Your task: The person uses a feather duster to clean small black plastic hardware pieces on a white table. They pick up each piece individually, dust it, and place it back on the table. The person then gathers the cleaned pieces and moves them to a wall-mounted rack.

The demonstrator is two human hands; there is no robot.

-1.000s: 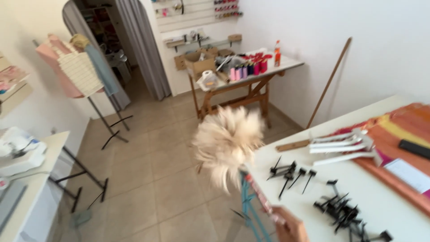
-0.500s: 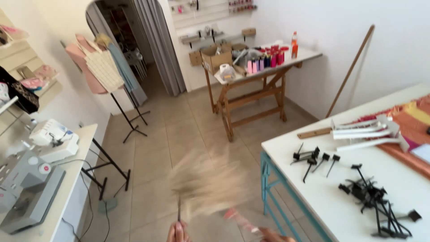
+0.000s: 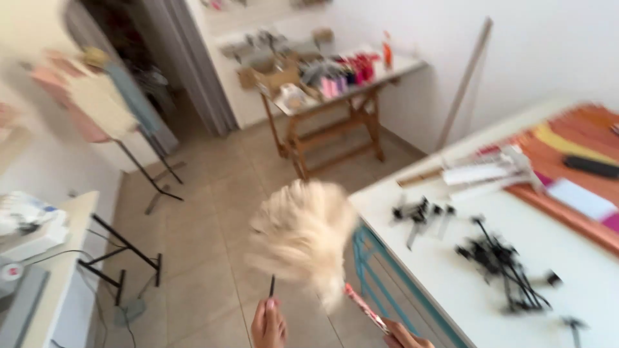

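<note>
Tiled floor [image 3: 193,212] fills the middle of the view; white surface [image 3: 451,283] sits at 3 o'clock, a wooden trestle table [image 3: 335,96] at 12.

Left hand [image 3: 268,325], 6 o'clock: fingers pinched shut on one thin dark stick [image 3: 271,285], held upright.

Right hand [image 3: 406,336], 5 o'clock, mostly cut off by the frame: closed on the reddish handle [image 3: 364,308] of one pale feather duster [image 3: 303,235]. Handle slants up toward 11, so the plume hangs over the floor, off the surface edge.

Black clips on the surface: two loose heaps [image 3: 503,258], too blurred to count. Dress forms at 10 o'clock: one sure [image 3: 97,103].
</note>
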